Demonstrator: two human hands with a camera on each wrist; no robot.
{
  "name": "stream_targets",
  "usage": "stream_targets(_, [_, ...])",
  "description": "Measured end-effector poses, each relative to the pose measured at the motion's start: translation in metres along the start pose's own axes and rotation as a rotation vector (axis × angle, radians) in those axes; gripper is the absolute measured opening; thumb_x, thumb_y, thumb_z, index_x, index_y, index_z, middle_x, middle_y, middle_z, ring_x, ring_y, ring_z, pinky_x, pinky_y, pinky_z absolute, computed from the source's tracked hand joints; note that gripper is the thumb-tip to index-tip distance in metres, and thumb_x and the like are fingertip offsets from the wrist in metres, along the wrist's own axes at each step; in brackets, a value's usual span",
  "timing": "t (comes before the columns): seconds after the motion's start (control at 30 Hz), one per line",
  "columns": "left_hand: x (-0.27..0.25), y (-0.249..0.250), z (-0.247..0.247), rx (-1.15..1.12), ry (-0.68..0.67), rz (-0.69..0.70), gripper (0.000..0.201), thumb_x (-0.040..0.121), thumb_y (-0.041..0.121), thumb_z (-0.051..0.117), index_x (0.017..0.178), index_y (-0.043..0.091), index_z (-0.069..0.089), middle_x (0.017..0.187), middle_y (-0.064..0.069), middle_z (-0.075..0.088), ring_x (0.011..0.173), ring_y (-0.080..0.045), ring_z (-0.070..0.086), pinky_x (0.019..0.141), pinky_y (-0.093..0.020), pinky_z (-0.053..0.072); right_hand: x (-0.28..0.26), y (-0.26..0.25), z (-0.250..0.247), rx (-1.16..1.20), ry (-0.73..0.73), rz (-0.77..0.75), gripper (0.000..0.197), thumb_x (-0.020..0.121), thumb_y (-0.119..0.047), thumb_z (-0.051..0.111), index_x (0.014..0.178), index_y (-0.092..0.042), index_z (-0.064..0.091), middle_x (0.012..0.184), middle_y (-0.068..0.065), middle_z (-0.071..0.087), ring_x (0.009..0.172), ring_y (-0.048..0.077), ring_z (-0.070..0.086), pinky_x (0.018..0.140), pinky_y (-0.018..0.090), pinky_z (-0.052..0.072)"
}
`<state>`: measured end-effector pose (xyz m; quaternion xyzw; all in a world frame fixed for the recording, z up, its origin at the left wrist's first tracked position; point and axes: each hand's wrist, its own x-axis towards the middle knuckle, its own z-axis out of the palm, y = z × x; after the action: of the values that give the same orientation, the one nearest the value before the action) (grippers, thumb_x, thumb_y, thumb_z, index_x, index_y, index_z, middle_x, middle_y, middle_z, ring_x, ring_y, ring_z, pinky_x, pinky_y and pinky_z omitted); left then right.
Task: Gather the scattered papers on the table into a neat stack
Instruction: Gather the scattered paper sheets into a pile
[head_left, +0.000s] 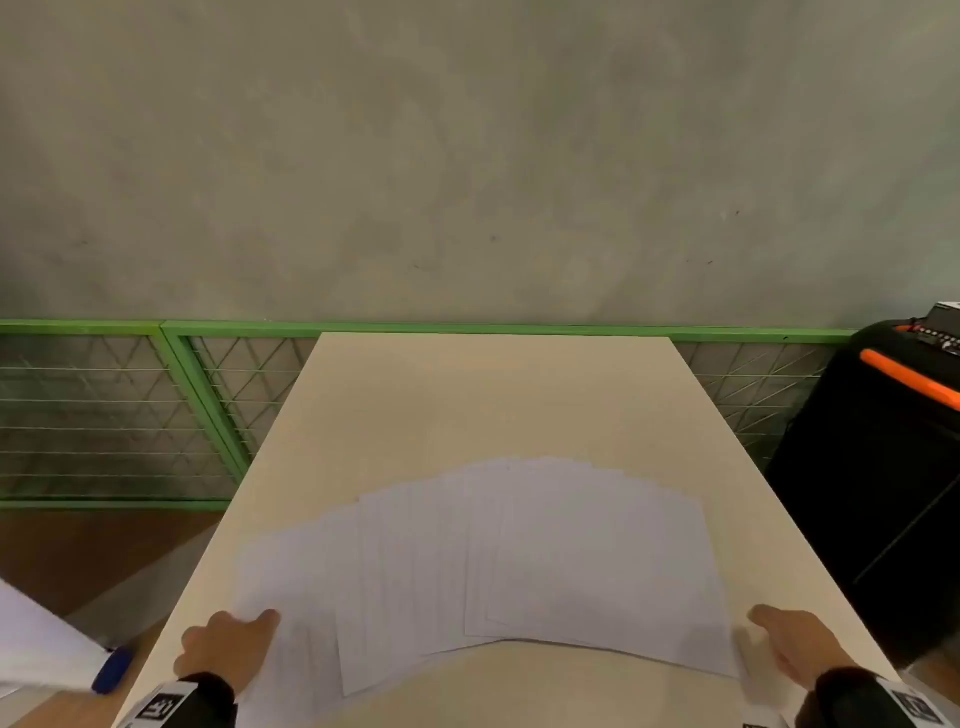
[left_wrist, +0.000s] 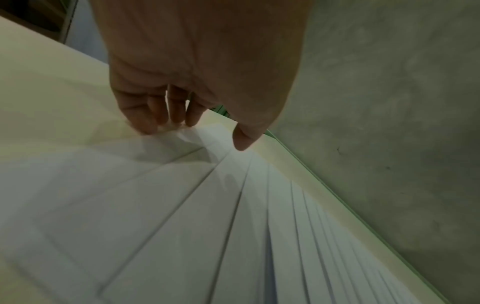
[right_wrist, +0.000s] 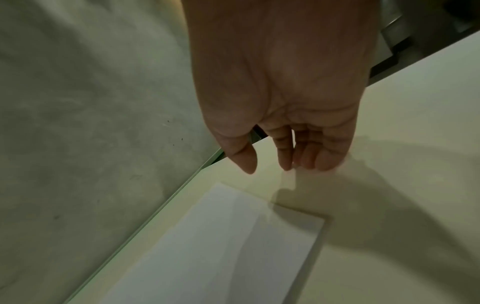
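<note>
the left hand (head_left: 226, 647) sits at the near left corner of the table (head_left: 498, 395), its fingers (left_wrist: 145, 117) loosely bent and touching the outer edge of the papers (head_left: 483, 566). the thumb lies on top of the sheet; i cannot tell if it really pinches the sheet or only rests there. the right hand (head_left: 795, 649) is at the near right side, fingers relaxed and a little curved, with the tips on or just above the bare table beside the last sheet. it holds nothing.

between the two hands the papers lie in a wide fan across the near half of the table. many white sheets overlap, and the far edges make a stepped curve. in the left wrist view the edges run side by side like open cards.

i judge that the task is at its start. nothing is squared yet, and the whole fan must be pushed together from both sides, then tapped even. the sheets are thin and slide easily, so one may buckle or slip over the near edge.

the far half of the table has nothing on it that stands in the way. to the left, off the table, there is another white sheet (head_left: 41, 644) with a blue pen (head_left: 111, 670). to the right stands a black case (head_left: 878, 493) with an orange stripe. behind are a green mesh fence (head_left: 156, 415) and a grey wall (head_left: 467, 156).
</note>
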<state>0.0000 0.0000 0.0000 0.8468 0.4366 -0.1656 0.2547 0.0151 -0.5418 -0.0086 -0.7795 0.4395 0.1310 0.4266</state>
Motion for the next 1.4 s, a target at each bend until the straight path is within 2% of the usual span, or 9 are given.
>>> stream_targets(0.1, [-0.001, 0.006, -0.001, 0.011, -0.002, -0.005, 0.061, 0.086, 0.041, 0.049, 0.13, -0.001, 0.044, 0.128, -0.025, 0.044, 0.114, -0.038, 0.046, 0.098, -0.039, 0.035, 0.005, -0.007, 0.005, -0.011, 0.009, -0.031, 0.02, 0.087, -0.012, 0.055, 0.078, 0.006, 0.054, 0.083, 0.018, 0.053, 0.077, 0.03, 0.047, 0.082, 0.041, 0.036])
stream_targets(0.23, [-0.005, 0.014, -0.002, 0.019, 0.003, -0.022, 0.062, 0.085, 0.042, 0.049, 0.131, 0.001, 0.043, 0.129, -0.024, 0.043, 0.116, -0.038, 0.046, 0.101, -0.042, 0.036, 0.006, -0.017, 0.019, -0.057, 0.015, -0.088, 0.037, 0.087, -0.014, 0.056, 0.112, 0.013, 0.056, 0.115, 0.026, 0.055, 0.092, 0.03, 0.042, 0.093, 0.041, 0.036])
stream_targets(0.4, [0.001, 0.015, -0.003, -0.106, -0.003, -0.058, 0.066, 0.083, 0.036, 0.056, 0.134, -0.003, 0.038, 0.135, -0.027, 0.039, 0.118, -0.043, 0.044, 0.098, -0.045, 0.037, 0.002, -0.03, 0.029, -0.05, 0.023, -0.104, 0.02, 0.086, -0.018, 0.057, 0.084, 0.002, 0.055, 0.096, 0.018, 0.053, 0.089, 0.033, 0.049, 0.088, 0.042, 0.04])
stream_targets(0.63, [0.018, 0.006, -0.001, -0.323, -0.076, -0.002, 0.05, 0.081, 0.024, 0.059, 0.118, -0.009, 0.049, 0.106, -0.028, 0.059, 0.091, -0.042, 0.055, 0.079, -0.043, 0.042, 0.014, -0.035, 0.021, 0.129, -0.013, -0.054, 0.029, 0.086, -0.021, 0.057, 0.062, -0.011, 0.044, 0.061, 0.006, 0.038, 0.057, 0.024, 0.039, 0.066, 0.035, 0.038])
stream_targets(0.8, [0.019, 0.012, -0.011, -0.427, -0.117, -0.019, 0.059, 0.086, 0.032, 0.055, 0.124, -0.013, 0.05, 0.132, -0.038, 0.047, 0.122, -0.052, 0.046, 0.105, -0.055, 0.034, 0.007, -0.054, 0.03, 0.059, -0.136, -0.106, 0.02, 0.087, -0.018, 0.058, 0.074, -0.004, 0.058, 0.074, 0.012, 0.055, 0.071, 0.027, 0.05, 0.075, 0.036, 0.036])
stream_targets(0.9, [0.03, 0.014, -0.011, -0.494, -0.177, 0.018, 0.055, 0.086, 0.033, 0.057, 0.123, -0.007, 0.054, 0.133, -0.031, 0.051, 0.12, -0.047, 0.048, 0.108, -0.052, 0.034, 0.004, -0.061, 0.038, -0.003, -0.121, -0.108, 0.033, 0.088, -0.017, 0.057, 0.115, 0.002, 0.059, 0.125, 0.023, 0.055, 0.116, 0.036, 0.05, 0.102, 0.041, 0.035])
stream_targets(0.97, [0.039, 0.012, -0.009, -0.492, -0.2, 0.036, 0.055, 0.085, 0.035, 0.058, 0.125, -0.004, 0.054, 0.133, -0.025, 0.053, 0.119, -0.043, 0.048, 0.106, -0.048, 0.034, 0.0, -0.067, 0.044, -0.026, -0.152, -0.107, 0.03, 0.088, -0.014, 0.057, 0.115, -0.002, 0.057, 0.135, 0.021, 0.049, 0.121, 0.034, 0.047, 0.105, 0.039, 0.033])
stream_targets(1.27, [0.025, 0.008, -0.007, -0.612, -0.217, 0.018, 0.079, 0.084, 0.033, 0.061, 0.148, 0.009, 0.02, 0.149, -0.018, 0.033, 0.132, -0.04, 0.037, 0.108, -0.049, 0.03, -0.005, -0.081, 0.061, 0.015, -0.201, -0.144, 0.029, 0.086, -0.009, 0.057, 0.111, 0.005, 0.058, 0.11, 0.018, 0.054, 0.096, 0.029, 0.047, 0.095, 0.041, 0.038])
stream_targets(1.4, [0.027, 0.004, -0.002, -0.677, -0.23, 0.033, 0.076, 0.087, 0.029, 0.059, 0.148, 0.009, 0.017, 0.145, -0.016, 0.037, 0.122, -0.038, 0.043, 0.094, -0.043, 0.034, -0.013, -0.091, 0.071, 0.015, -0.297, -0.149, 0.011, 0.086, -0.005, 0.056, 0.075, -0.005, 0.06, 0.083, 0.01, 0.051, 0.071, 0.023, 0.047, 0.071, 0.031, 0.038])
